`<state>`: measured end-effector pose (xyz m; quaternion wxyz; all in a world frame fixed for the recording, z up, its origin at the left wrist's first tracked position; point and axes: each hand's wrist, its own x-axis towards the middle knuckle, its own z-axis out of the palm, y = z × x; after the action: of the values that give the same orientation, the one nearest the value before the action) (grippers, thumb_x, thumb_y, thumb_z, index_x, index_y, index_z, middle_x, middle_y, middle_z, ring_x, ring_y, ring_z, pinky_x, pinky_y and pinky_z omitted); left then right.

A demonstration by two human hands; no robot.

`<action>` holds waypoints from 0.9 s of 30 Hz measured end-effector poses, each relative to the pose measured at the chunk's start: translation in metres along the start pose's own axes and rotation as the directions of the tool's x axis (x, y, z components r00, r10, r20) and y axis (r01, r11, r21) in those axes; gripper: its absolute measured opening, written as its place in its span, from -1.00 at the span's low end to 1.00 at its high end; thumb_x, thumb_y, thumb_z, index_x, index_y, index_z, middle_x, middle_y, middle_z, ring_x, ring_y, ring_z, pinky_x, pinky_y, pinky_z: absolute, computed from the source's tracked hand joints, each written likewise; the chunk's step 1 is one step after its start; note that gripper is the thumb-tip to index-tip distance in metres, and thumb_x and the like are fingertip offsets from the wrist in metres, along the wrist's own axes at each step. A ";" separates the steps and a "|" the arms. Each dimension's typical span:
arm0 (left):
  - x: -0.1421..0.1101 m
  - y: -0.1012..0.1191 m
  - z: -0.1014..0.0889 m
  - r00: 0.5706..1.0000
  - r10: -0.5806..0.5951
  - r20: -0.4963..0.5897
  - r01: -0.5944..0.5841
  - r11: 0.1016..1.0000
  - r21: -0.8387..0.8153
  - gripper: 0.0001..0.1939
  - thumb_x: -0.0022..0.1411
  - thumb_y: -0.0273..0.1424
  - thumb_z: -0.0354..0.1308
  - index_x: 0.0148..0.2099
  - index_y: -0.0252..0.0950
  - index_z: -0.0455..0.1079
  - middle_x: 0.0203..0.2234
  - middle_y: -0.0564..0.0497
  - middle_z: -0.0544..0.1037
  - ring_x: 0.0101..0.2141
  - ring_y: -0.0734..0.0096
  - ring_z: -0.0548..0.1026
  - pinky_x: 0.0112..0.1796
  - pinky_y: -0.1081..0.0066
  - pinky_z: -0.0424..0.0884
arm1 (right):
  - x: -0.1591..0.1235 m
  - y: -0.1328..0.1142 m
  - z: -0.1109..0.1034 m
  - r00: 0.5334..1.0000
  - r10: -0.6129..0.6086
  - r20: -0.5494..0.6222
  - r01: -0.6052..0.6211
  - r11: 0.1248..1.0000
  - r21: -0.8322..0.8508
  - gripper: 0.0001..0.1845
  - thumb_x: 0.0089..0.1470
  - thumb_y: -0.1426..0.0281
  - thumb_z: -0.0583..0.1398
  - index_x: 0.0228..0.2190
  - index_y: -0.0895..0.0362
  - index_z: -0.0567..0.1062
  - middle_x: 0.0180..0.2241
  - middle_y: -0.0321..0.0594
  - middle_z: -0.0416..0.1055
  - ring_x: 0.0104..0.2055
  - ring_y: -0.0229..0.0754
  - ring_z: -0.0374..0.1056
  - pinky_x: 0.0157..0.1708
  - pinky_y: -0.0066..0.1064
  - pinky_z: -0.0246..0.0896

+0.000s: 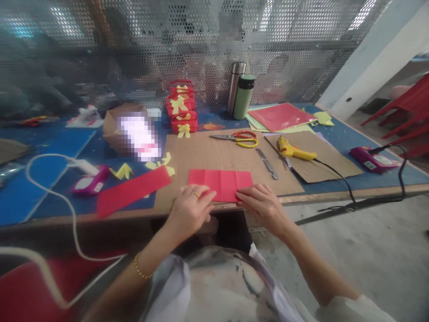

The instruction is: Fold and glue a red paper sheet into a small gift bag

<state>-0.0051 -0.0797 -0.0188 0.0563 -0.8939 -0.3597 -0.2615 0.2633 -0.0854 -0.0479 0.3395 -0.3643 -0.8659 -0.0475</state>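
A creased sheet of red paper lies at the front edge of the cardboard mat, with upright fold lines across it. My left hand grips its near left edge, fingers bent on top and the thumb low at the table edge. At the near right corner, my right hand holds the paper with its fingers pressed together. A red paper strip rests to the left, beside cut yellow paper pieces. Scissors with red and yellow handles and a utility knife lie beyond the red sheet.
Red paper boxes with yellow bows stand at the back, near a green flask and a steel one. On the right are a yellow glue gun, its cord, and stacked coloured paper. A white cable loops at left.
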 end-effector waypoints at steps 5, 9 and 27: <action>0.018 0.007 0.011 0.998 0.058 0.024 -0.058 0.998 0.002 -0.83 0.39 -0.40 0.14 -0.06 -0.28 0.53 -0.18 -0.09 0.56 -0.19 0.20 0.45 -0.12 0.19 0.27 | 0.001 -0.006 0.002 0.997 -0.079 0.003 0.079 0.992 -0.098 -0.79 0.36 0.50 0.09 -0.08 0.19 0.52 -0.13 -0.04 0.58 -0.17 -0.10 0.39 -0.17 -0.25 0.22; 0.015 -0.001 0.017 0.999 0.028 0.035 -0.030 0.998 0.060 -0.86 0.35 -0.49 0.13 -0.23 -0.28 0.51 -0.37 -0.04 0.50 -0.33 0.25 0.38 -0.24 0.23 0.24 | 0.001 -0.003 0.010 0.997 -0.050 -0.051 0.046 0.996 -0.075 -0.78 0.38 0.46 0.06 -0.11 0.20 0.50 -0.14 -0.03 0.57 -0.11 -0.09 0.38 -0.13 -0.26 0.21; -0.011 -0.023 0.000 0.992 -0.117 -0.054 0.109 0.984 -0.143 -0.80 0.43 -0.42 0.10 -0.14 -0.25 0.58 -0.38 -0.01 0.48 -0.30 0.33 0.41 -0.26 0.33 0.31 | 0.014 0.003 0.003 0.996 0.081 0.025 -0.083 0.993 0.082 -0.80 0.34 0.34 0.17 -0.16 0.07 0.61 -0.35 -0.18 0.46 -0.30 -0.17 0.25 -0.30 -0.29 0.05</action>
<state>-0.0274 -0.0691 -0.0263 -0.0104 -0.8653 -0.3887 -0.3164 0.2568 -0.0740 -0.0420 0.3465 -0.3856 -0.8551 0.0065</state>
